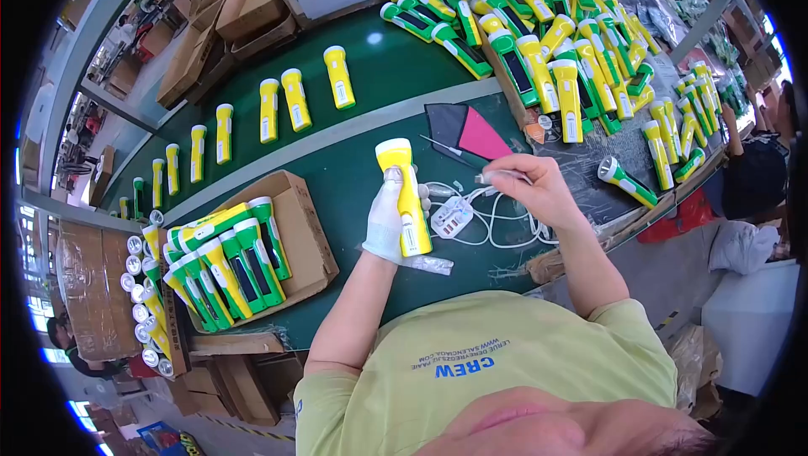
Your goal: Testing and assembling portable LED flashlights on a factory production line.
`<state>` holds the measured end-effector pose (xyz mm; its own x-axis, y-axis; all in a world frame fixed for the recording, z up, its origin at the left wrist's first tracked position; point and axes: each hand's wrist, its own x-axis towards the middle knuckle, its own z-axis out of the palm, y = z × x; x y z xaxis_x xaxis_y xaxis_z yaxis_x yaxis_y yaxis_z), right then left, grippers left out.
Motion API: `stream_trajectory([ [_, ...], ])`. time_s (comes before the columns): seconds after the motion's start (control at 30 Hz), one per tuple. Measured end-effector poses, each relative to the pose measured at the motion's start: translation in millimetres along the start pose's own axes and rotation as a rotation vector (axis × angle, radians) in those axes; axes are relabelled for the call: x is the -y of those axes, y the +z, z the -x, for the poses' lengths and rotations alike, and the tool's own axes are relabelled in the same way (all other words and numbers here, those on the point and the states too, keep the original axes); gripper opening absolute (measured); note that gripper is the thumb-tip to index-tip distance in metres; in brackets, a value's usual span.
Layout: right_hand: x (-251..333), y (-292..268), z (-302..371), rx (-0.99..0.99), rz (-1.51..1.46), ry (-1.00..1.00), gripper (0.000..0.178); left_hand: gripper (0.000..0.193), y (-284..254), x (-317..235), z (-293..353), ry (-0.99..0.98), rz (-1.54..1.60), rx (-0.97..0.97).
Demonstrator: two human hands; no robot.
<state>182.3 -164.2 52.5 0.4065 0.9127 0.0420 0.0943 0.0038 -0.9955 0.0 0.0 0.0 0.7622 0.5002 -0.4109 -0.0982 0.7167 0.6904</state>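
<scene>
My left hand (385,218), in a white glove, is closed around a yellow flashlight (411,208) with a white head, held nearly upright above the green bench. To its right, my bare right hand (543,191) pinches the plug end of a white cable (483,178). The plug is apart from the flashlight. Between the hands lies a white USB charging block (452,217) with several ports, white cables looping around it. Beyond them rest a pink and black flat piece (481,131) and a thin rod-like tool (439,144). A small clear plastic bag (427,265) lies below the flashlight.
A cardboard box (313,252) of yellow and green flashlights stands at left. Several flashlights (296,101) stand spaced along the green belt (374,77) behind. At right is a large flashlight pile (551,52), with one green flashlight (627,181) nearer the bench edge.
</scene>
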Motion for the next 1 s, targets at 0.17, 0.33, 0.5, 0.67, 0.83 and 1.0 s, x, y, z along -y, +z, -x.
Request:
stream_trajectory([
  [0.17, -10, 52, 7, 0.054, 0.391, -0.314, 0.014, 0.045, 9, 13, 4, 0.098, -0.017, -0.049],
  [0.33, -5, 66, -10, -0.004, 0.963, -0.696, 0.018, 0.037, 14, 11, -6, 0.393, -0.327, -0.038],
  [0.5, -7, 61, -12, 0.133, 0.44, -0.581, 0.01, 0.037, 30, -6, 13, 0.595, -0.497, 0.099],
  [0.67, -13, 54, 11, 0.199, 0.38, -0.456, 0.01, 0.032, 30, 7, 20, 0.438, -0.322, 0.189],
  [0.83, -26, 55, 28, 0.214, 0.289, -0.382, 0.012, 0.033, 25, 23, 21, 0.36, -0.37, 0.181],
  [1.0, -48, 71, 52, 0.339, 0.462, -0.484, 0.013, 0.031, 26, 24, 14, 0.283, -0.261, 0.144],
])
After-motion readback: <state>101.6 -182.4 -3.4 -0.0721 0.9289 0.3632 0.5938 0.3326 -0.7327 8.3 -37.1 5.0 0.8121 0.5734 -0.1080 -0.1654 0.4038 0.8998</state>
